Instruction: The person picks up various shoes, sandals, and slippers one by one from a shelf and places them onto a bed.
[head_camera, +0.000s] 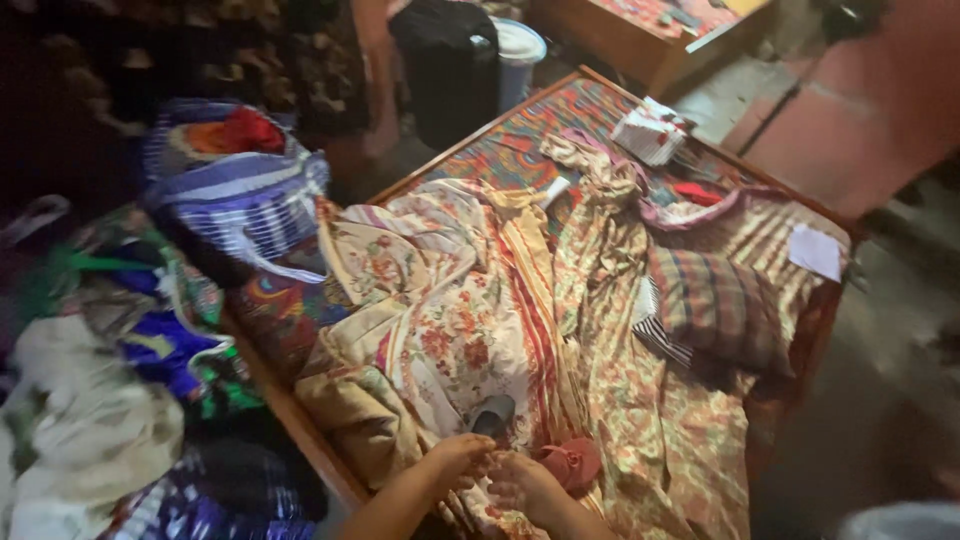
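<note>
I'm looking down at the bed (300, 425), and both hands are resting at its near edge on the floral sheet (450, 330). The left hand (457, 460) is lying with fingers curled loosely on the fabric; the right hand (523, 482) is pressing beside it, and I cannot tell whether either is gripping. A pink cloth piece (572, 462) is sitting just right of them, a dark object (493, 414) just above, and a checked pillow (715, 305) farther up the bed.
</note>
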